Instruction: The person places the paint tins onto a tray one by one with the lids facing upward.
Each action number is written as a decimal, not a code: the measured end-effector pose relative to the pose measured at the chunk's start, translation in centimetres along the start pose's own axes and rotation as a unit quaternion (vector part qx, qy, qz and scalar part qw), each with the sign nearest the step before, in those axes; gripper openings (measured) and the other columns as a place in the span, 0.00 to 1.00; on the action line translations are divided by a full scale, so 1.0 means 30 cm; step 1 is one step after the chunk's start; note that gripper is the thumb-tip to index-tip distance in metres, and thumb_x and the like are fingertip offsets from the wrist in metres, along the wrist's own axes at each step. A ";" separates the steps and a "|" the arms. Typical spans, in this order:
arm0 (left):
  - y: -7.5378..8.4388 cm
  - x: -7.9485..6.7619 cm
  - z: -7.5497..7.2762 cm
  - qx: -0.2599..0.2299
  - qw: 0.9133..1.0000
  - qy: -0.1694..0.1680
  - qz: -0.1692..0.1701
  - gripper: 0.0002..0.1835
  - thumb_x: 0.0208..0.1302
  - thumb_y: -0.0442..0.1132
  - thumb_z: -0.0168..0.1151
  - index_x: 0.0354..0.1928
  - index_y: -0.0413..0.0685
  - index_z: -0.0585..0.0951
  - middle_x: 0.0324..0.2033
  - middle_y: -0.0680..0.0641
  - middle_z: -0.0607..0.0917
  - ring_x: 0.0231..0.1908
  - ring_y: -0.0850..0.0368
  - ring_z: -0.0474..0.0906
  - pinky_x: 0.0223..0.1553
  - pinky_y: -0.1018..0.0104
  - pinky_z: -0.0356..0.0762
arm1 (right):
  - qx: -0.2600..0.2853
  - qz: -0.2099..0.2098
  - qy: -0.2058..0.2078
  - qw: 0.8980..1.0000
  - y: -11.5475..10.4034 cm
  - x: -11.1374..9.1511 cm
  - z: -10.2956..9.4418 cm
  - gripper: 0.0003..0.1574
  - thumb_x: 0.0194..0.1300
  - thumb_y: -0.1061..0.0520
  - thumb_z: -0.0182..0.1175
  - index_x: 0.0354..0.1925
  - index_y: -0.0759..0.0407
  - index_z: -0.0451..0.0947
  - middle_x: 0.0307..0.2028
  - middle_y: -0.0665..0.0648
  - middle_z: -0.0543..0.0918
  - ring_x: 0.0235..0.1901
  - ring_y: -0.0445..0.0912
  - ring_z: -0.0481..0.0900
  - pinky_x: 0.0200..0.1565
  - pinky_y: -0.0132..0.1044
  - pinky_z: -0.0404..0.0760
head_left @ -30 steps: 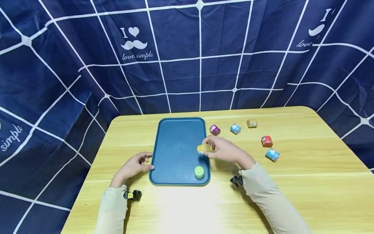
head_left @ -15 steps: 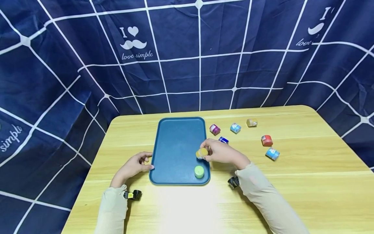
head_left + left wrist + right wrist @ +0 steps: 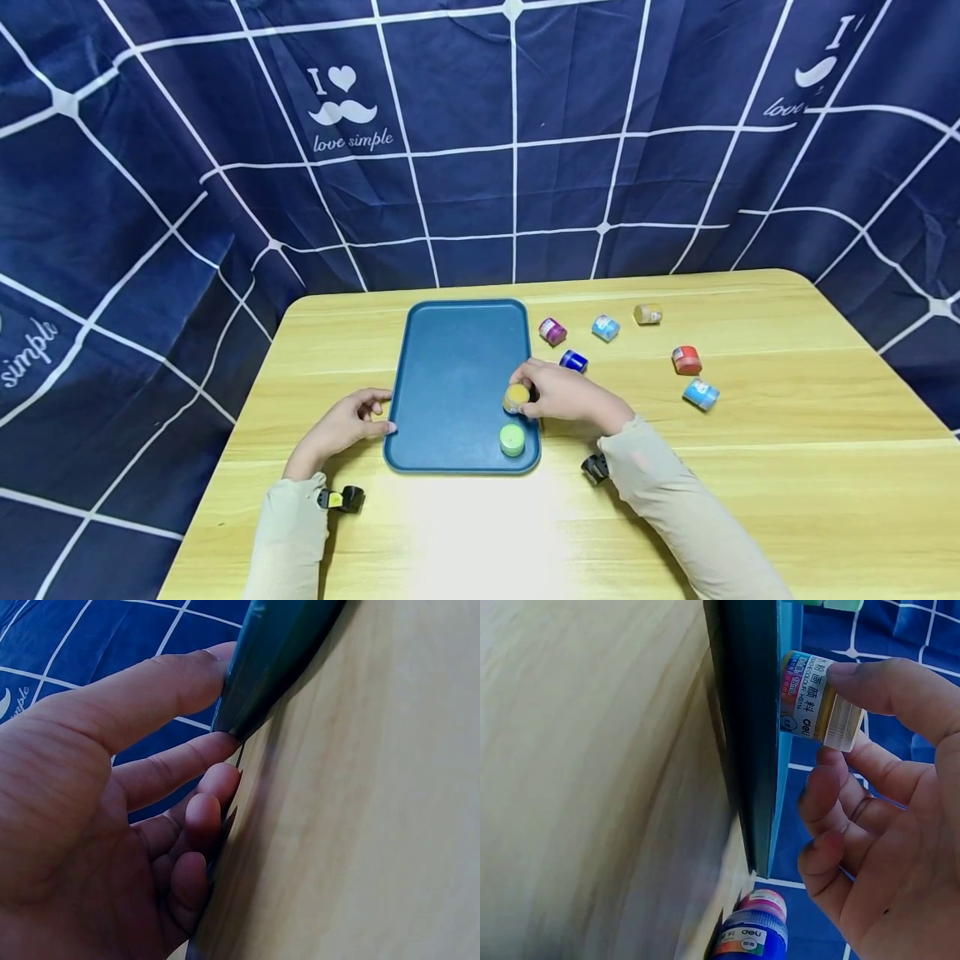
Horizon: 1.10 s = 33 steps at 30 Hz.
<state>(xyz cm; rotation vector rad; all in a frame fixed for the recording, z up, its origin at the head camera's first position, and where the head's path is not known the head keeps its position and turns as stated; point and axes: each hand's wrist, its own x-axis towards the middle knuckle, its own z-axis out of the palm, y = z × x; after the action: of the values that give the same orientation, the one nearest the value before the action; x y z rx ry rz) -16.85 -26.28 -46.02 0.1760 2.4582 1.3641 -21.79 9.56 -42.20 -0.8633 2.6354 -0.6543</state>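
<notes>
My right hand (image 3: 558,390) pinches a small yellow paint jar (image 3: 517,397) between thumb and forefinger, inside the blue tray (image 3: 457,358) near its right rim. The jar is upright in the head view, and its printed label (image 3: 804,694) shows in the right wrist view. Below it in the tray stands a light green paint jar (image 3: 512,439). My left hand (image 3: 347,429) is at the tray's left rim. Its thumb and forefinger touch that rim a little apart from each other, while the other fingers (image 3: 199,817) bend loosely beside it.
Right of the tray, on the wooden table (image 3: 810,483), lie a purple jar (image 3: 552,332), a dark blue jar (image 3: 573,362), a light blue jar (image 3: 605,327), an ochre jar (image 3: 648,314), a red jar (image 3: 686,360) and another blue jar (image 3: 701,394). A patterned blue curtain (image 3: 465,200) hangs behind.
My right hand has come slightly down and nearer to me, turning the tilted yellow jar upright at the tray. The dark blue jar has come into view behind it. My left hand has not moved.
</notes>
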 end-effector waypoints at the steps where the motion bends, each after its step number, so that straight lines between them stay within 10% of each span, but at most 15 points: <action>1: 0.000 -0.001 -0.001 0.000 1.000 0.000 -0.001 0.33 0.59 0.40 0.69 0.64 0.36 0.70 0.39 0.45 0.70 0.34 0.54 0.63 0.33 0.68 0.62 | -0.002 0.000 -0.002 1.000 -0.001 0.002 0.002 0.22 0.58 0.50 0.67 0.50 0.55 0.76 0.38 0.50 0.75 0.36 0.42 0.70 0.42 0.36 0.72; 33: -0.001 0.001 -0.002 0.005 1.000 0.000 -0.003 0.32 0.59 0.41 0.69 0.63 0.36 0.71 0.38 0.45 0.70 0.34 0.54 0.63 0.34 0.67 0.63 | 0.021 -0.020 -0.009 1.000 0.026 -0.005 0.018 0.17 0.60 0.52 0.65 0.47 0.56 0.76 0.33 0.48 0.74 0.34 0.40 0.70 0.40 0.34 0.71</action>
<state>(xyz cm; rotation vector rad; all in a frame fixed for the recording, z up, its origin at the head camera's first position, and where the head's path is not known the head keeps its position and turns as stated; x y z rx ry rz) -16.90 -26.34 -46.04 0.1720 2.4634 1.3497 -21.84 10.03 -43.04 -0.9081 2.5861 -0.7059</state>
